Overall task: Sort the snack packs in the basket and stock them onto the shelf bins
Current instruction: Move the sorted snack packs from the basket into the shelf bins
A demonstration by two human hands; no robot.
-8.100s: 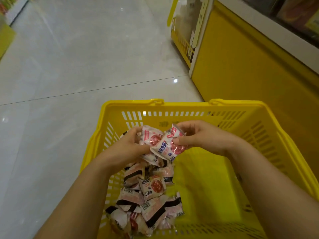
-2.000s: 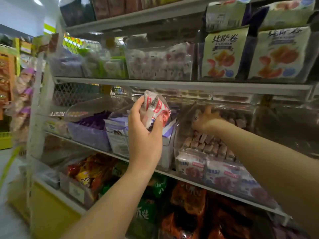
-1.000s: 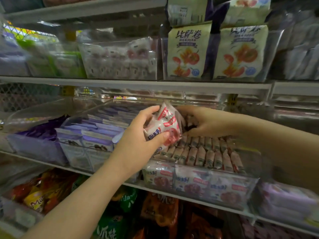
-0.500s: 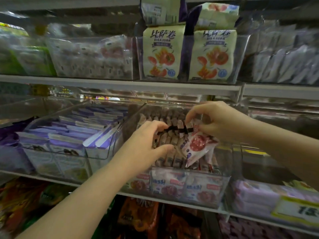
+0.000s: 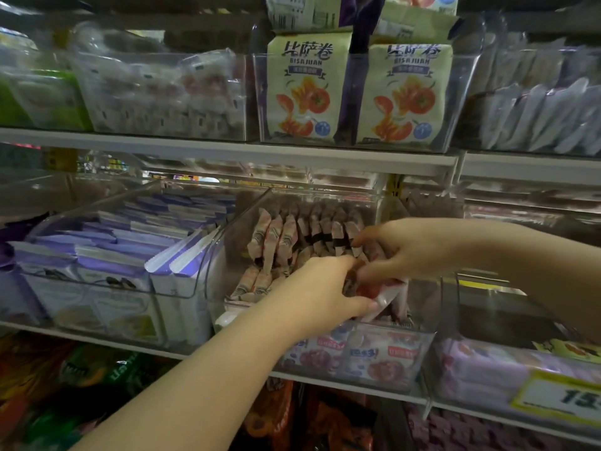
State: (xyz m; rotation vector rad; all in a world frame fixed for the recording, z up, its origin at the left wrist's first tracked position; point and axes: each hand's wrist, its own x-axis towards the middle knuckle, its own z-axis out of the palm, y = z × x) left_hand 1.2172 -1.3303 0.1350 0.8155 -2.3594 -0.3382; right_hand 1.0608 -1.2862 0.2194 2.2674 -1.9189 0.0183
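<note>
A clear plastic bin (image 5: 227, 255) on the middle shelf holds rows of small pink-and-white snack packs (image 5: 279, 236) standing on edge. Both hands are inside the bin at its front right. My left hand (image 5: 312, 294) and my right hand (image 5: 403, 249) meet on one pink-and-white snack pack (image 5: 380, 296) with a red picture, which is pressed down among the front packs. Fingers of both hands touch it; most of it is hidden by them. The basket is out of view.
Left of this bin stands a clear bin of purple packs (image 5: 107, 255). Above, a shelf edge (image 5: 227, 151) carries bins with cream pizza-roll bags (image 5: 305, 92). To the right are pale purple packs (image 5: 481, 369) and a yellow price tag (image 5: 559, 398). Dark bags fill the lower shelf.
The camera has turned from the basket to the shelf. The pack went from my left hand to my right hand, and both hands have now lowered it into the front of the bin.
</note>
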